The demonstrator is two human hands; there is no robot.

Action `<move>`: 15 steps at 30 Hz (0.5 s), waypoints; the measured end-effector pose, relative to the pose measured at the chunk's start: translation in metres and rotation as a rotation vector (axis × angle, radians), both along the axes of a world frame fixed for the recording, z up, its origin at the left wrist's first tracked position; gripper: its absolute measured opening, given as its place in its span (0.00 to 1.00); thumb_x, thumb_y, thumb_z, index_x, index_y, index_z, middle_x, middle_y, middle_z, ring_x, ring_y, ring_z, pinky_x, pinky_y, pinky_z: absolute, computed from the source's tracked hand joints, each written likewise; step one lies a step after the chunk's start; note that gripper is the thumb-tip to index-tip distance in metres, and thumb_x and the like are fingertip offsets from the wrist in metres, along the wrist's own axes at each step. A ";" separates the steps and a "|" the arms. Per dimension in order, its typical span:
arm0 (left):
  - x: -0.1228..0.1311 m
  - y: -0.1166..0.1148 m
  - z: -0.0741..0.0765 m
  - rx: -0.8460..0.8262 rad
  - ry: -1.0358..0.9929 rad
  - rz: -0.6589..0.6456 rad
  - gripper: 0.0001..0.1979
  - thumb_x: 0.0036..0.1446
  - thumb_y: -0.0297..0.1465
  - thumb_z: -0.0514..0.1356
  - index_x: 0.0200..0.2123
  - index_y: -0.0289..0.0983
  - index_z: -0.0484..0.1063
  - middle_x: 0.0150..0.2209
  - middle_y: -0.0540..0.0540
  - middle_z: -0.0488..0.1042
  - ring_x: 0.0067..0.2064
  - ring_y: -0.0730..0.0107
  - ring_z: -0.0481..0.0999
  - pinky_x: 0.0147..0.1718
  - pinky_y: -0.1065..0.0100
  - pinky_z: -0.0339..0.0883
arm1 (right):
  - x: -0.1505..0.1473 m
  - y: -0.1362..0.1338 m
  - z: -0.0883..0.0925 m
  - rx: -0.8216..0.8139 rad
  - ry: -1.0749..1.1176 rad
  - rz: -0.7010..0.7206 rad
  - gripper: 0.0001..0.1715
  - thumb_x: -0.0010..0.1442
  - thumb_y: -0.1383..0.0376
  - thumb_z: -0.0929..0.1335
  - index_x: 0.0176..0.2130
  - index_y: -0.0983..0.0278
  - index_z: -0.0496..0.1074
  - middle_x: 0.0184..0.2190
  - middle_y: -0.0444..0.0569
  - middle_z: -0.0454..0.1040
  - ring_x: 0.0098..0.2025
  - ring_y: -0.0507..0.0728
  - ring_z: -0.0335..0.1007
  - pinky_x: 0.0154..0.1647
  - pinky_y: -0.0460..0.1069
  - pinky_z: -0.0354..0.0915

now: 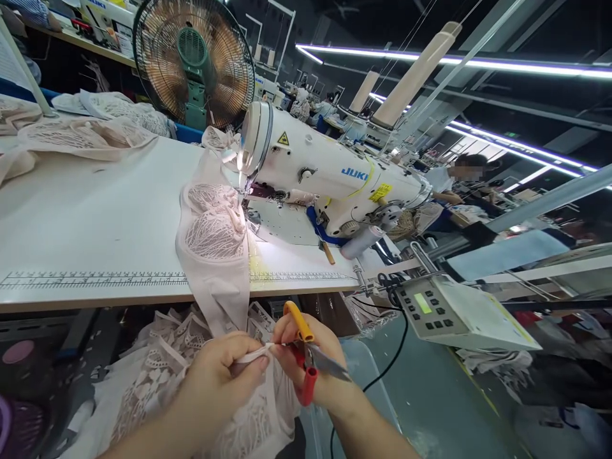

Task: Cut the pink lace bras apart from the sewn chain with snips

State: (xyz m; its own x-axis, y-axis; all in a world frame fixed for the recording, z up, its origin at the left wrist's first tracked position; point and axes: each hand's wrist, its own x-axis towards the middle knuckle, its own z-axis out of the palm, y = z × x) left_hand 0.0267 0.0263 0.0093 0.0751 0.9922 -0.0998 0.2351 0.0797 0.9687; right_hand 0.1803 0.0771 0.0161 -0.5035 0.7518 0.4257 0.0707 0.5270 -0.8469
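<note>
My left hand point(220, 376) is closed in a pinch on a narrow white strap point(255, 354) of a pale pink lace garment point(213, 245) that hangs over the front edge of the white table point(95, 217). My right hand point(310, 366) grips small scissors point(308, 357) with orange and red handles and pinches the strap's other end. The two hands meet below the table edge, over my lap. The garment's upper end lies under the needle of the white sewing machine point(329, 175).
More lace pieces point(157, 376) are heaped in my lap and others point(76, 131) lie at the table's far left. A fan point(194, 60) stands behind. A control panel point(437, 309) sits at the right. Thread cones point(414, 73) rise behind the machine. Another person point(466, 182) works at the far right.
</note>
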 end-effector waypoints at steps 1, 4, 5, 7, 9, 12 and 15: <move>0.001 0.000 -0.002 -0.018 -0.021 0.009 0.14 0.50 0.36 0.52 0.21 0.35 0.70 0.22 0.48 0.65 0.24 0.69 0.65 0.24 0.70 0.58 | -0.001 0.000 0.000 -0.050 0.005 0.002 0.08 0.56 0.69 0.67 0.31 0.61 0.61 0.27 0.43 0.68 0.28 0.51 0.66 0.29 0.47 0.65; 0.001 0.000 -0.009 -0.127 -0.121 0.008 0.12 0.48 0.37 0.53 0.19 0.37 0.65 0.18 0.53 0.58 0.18 0.75 0.56 0.17 0.72 0.51 | 0.001 0.004 -0.001 -0.195 -0.063 0.026 0.09 0.56 0.62 0.68 0.32 0.61 0.62 0.28 0.44 0.67 0.29 0.52 0.65 0.30 0.48 0.64; 0.000 0.001 -0.011 -0.176 -0.157 0.009 0.12 0.47 0.38 0.54 0.19 0.37 0.63 0.17 0.55 0.55 0.17 0.77 0.54 0.16 0.73 0.48 | 0.004 0.006 -0.002 -0.228 -0.110 0.054 0.12 0.56 0.58 0.68 0.33 0.61 0.62 0.28 0.44 0.66 0.29 0.52 0.64 0.30 0.48 0.63; -0.002 0.003 -0.012 -0.258 -0.206 0.019 0.11 0.46 0.39 0.55 0.19 0.37 0.63 0.16 0.57 0.53 0.17 0.77 0.52 0.16 0.73 0.47 | 0.012 0.011 -0.003 -0.254 -0.221 0.158 0.22 0.55 0.47 0.67 0.35 0.62 0.62 0.28 0.44 0.65 0.28 0.52 0.61 0.29 0.48 0.61; -0.005 0.006 -0.011 -0.287 -0.220 0.028 0.12 0.44 0.39 0.55 0.21 0.37 0.66 0.16 0.56 0.56 0.18 0.76 0.54 0.17 0.73 0.48 | 0.022 0.015 -0.006 -0.261 -0.369 0.298 0.32 0.52 0.36 0.61 0.34 0.62 0.60 0.28 0.44 0.63 0.27 0.52 0.57 0.27 0.48 0.59; -0.009 0.010 -0.007 -0.295 -0.234 0.020 0.12 0.43 0.40 0.55 0.20 0.36 0.66 0.17 0.55 0.58 0.19 0.76 0.56 0.18 0.72 0.50 | 0.036 0.018 -0.011 -0.250 -0.615 0.445 0.40 0.49 0.29 0.52 0.28 0.62 0.56 0.25 0.44 0.59 0.25 0.51 0.53 0.25 0.47 0.55; -0.010 0.012 -0.003 -0.324 -0.256 0.011 0.12 0.42 0.40 0.56 0.18 0.38 0.62 0.16 0.56 0.55 0.19 0.77 0.53 0.18 0.72 0.47 | 0.044 0.015 -0.017 -0.202 -0.760 0.469 0.41 0.47 0.28 0.50 0.26 0.61 0.52 0.23 0.42 0.56 0.23 0.50 0.50 0.23 0.47 0.50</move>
State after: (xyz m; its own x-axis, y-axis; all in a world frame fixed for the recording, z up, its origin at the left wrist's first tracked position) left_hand 0.0165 0.0380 0.0060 0.1273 0.9133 -0.3868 -0.0127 0.3915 0.9201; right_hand 0.2246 0.0923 -0.0013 -0.8670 0.4239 -0.2622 0.4627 0.4892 -0.7393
